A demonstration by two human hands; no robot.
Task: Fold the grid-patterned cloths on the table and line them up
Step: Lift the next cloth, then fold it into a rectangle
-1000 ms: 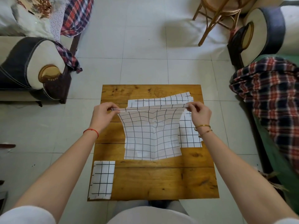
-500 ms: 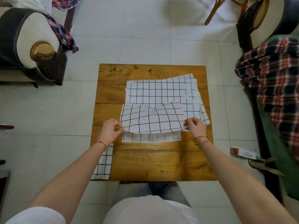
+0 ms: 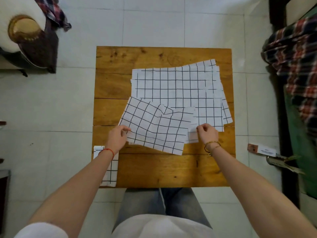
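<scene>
On the wooden table (image 3: 164, 170) lies a white cloth with a black grid, folded in half (image 3: 154, 126), skewed so its near right corner points toward me. My left hand (image 3: 117, 138) pinches its near left edge. My right hand (image 3: 206, 133) pinches its right edge, where a lower layer sticks out. Behind it sits a stack of flat grid cloths (image 3: 178, 86), fanned at the right side. A small folded grid cloth (image 3: 109, 170) rests at the table's near left corner, partly under my left forearm.
A sofa arm (image 3: 24, 36) stands far left. A plaid blanket (image 3: 296, 66) drapes over green furniture on the right. Scissors and a small box (image 3: 267, 152) lie on the tiled floor to the right of the table. My legs are under the near table edge.
Both hands brought the cloth's top edge down toward me, folding it in half. The folded cloth has since twisted askew, and the camera now looks more steeply down.
</scene>
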